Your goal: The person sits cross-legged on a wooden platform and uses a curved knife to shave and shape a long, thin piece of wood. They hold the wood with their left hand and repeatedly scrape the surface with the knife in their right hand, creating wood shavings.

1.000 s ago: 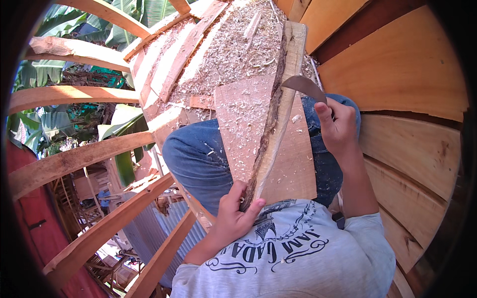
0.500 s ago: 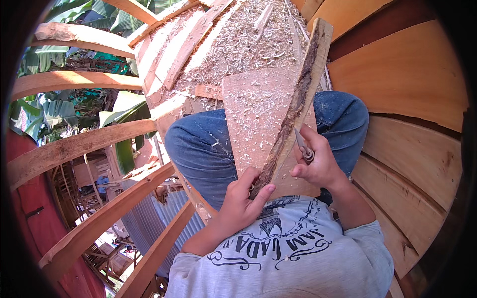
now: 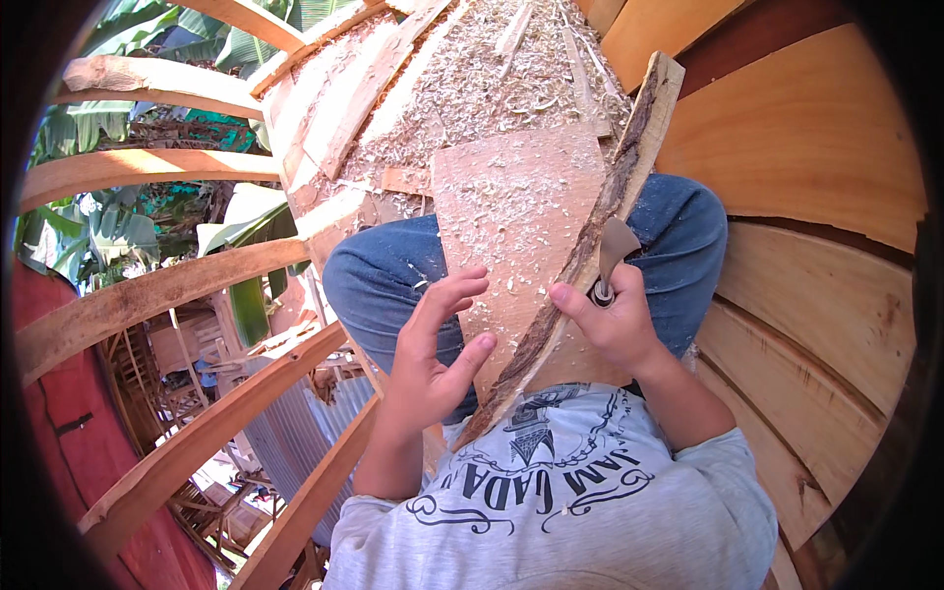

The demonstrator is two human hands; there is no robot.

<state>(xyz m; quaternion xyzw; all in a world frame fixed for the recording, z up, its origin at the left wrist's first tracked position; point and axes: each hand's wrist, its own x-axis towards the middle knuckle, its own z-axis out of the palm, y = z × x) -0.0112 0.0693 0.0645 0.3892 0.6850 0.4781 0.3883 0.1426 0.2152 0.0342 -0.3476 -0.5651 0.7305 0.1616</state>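
A long bark-edged wooden strip (image 3: 600, 221) slants across my lap, its lower end against my shirt and its upper end pointing away to the right. My right hand (image 3: 621, 320) is closed round a short metal blade with a rolled socket end (image 3: 616, 246), which looks like a knife. The thumb of that hand presses on the strip's edge. My left hand (image 3: 433, 344) is raised to the left of the strip, apart from it, with fingers spread and nothing in them. A flat board (image 3: 516, 187) dusted with shavings lies between my knees, under the strip.
Wood shavings (image 3: 472, 108) and loose offcuts cover the surface ahead. Curved wooden ribs (image 3: 157, 270) stand at the left with gaps between them, banana leaves (image 3: 123, 231) and a corrugated sheet (image 3: 285, 433) beyond. Overlapping planks (image 3: 806, 334) form a wall close by my right side.
My left hand has let go of the strip's lower end and opened. The strip has shifted slightly right and toward me. My right hand has turned the blade so its broad face shows.
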